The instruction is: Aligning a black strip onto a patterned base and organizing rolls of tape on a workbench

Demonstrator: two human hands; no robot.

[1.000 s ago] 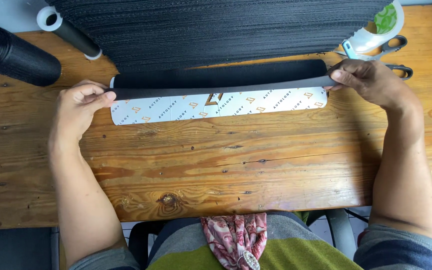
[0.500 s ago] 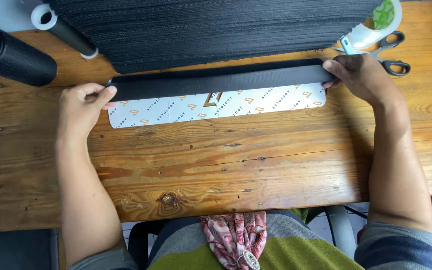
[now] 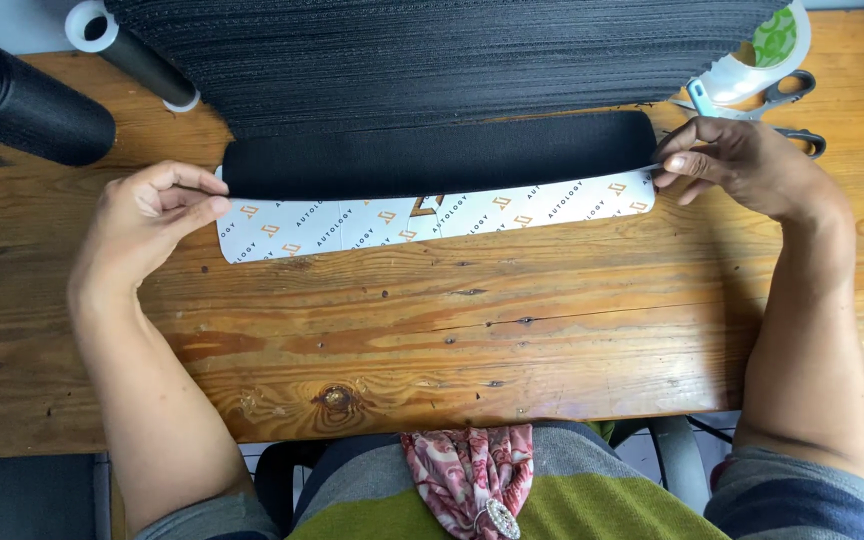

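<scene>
While the head camera looks straight down on a wooden table [image 3: 512, 330], a long black fabric strip [image 3: 442, 152] lies across its far half with its long axis running left to right, one end toward the left edge and the other toward the right edge. Under it, and showing along its near side, lies a white printed paper strip [image 3: 352, 225] of much the same length, parallel to it, sagging slightly toward the near edge at the left.

At the left end of the strips the left hand [image 3: 147, 225] has its thumb and forefinger pinched shut on the edge where black fabric and paper meet. At the right end the right hand [image 3: 747, 165] does the same, its fingers [image 3: 680, 162] closed on the tip of the black strip just above the paper's corner. Between the two hands the strip is held flat on the table.

Beyond the strip, along the far edge, spreads a wide sheet of ribbed black fabric [image 3: 452, 55]. Toward the far left corner rest a thick black roll [image 3: 27, 100] and a thinner black roll on a white core [image 3: 132, 55], both pointing diagonally. Near the far right corner, just beyond the right hand, sit a tape dispenser with a green centre [image 3: 762, 55] and grey-handled scissors [image 3: 787, 105].

At the near edge the person's lap shows a green and grey garment [image 3: 552, 500] with a red patterned cloth [image 3: 467, 470].
</scene>
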